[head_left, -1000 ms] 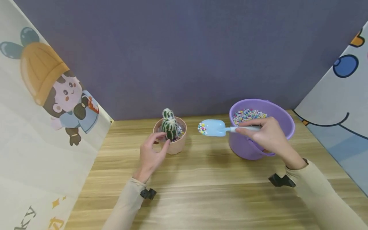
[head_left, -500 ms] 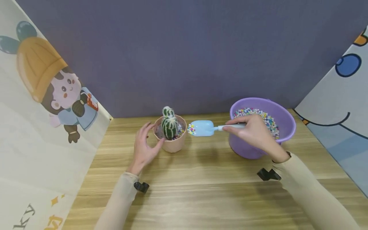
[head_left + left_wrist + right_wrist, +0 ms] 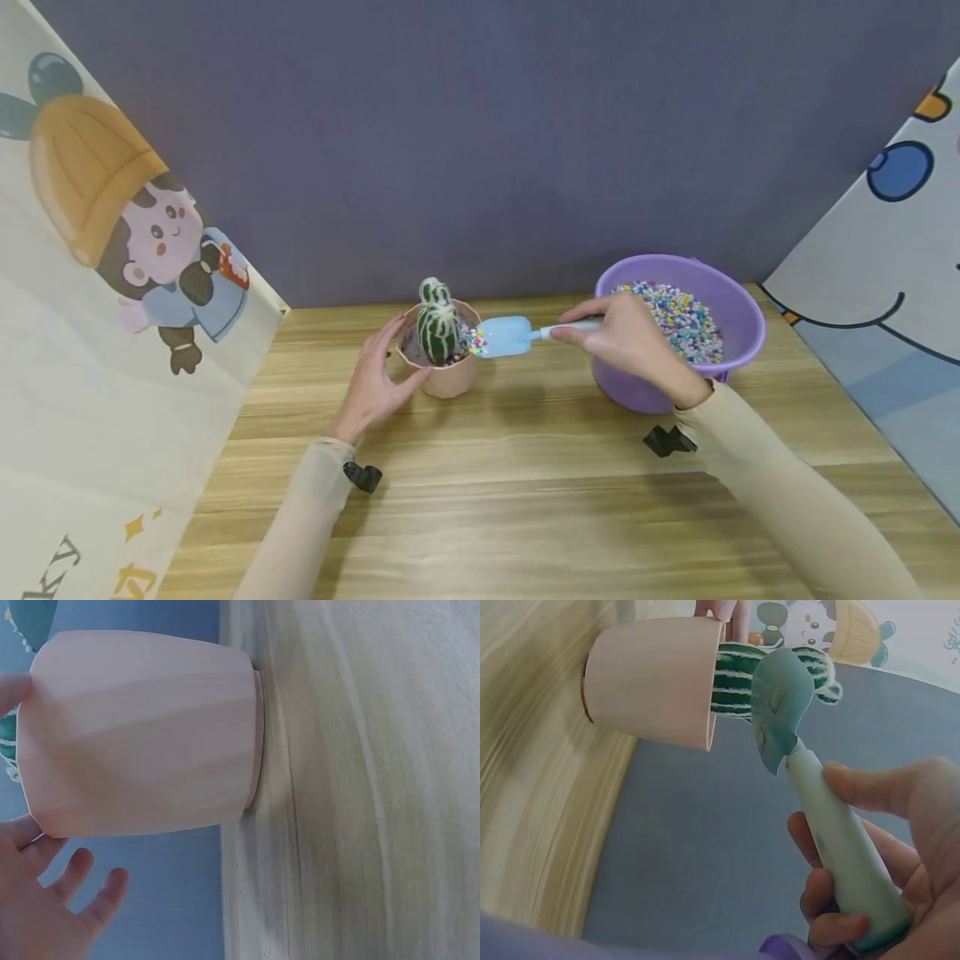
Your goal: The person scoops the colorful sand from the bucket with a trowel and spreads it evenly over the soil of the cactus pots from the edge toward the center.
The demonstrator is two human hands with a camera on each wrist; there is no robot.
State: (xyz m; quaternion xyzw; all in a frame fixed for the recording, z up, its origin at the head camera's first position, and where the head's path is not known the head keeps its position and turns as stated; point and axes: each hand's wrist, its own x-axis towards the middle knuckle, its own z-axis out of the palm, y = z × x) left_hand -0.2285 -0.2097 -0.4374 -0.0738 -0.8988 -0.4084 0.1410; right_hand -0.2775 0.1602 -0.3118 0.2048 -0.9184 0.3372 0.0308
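A cactus with green and white stripes stands in a pale pink flowerpot on the wooden table. My left hand grips the pot's rim, thumb at the front and fingers along the left; its other fingers spread free in the left wrist view. With its fingers curled round the pale handle, my right hand holds a light blue garden trowel. Colourful beads lie at the trowel's tip, which overlaps the pot's right rim. The blade hides part of the cactus in the right wrist view.
A purple bucket of colourful beads stands right of the pot, under my right forearm. Behind the table rises a dark blue-grey panel. White panels with cartoon prints flank it left and right.
My right hand has carried the trowel left from the bucket to the pot's rim. My left hand has shifted slightly left, from over the pot to its rim.
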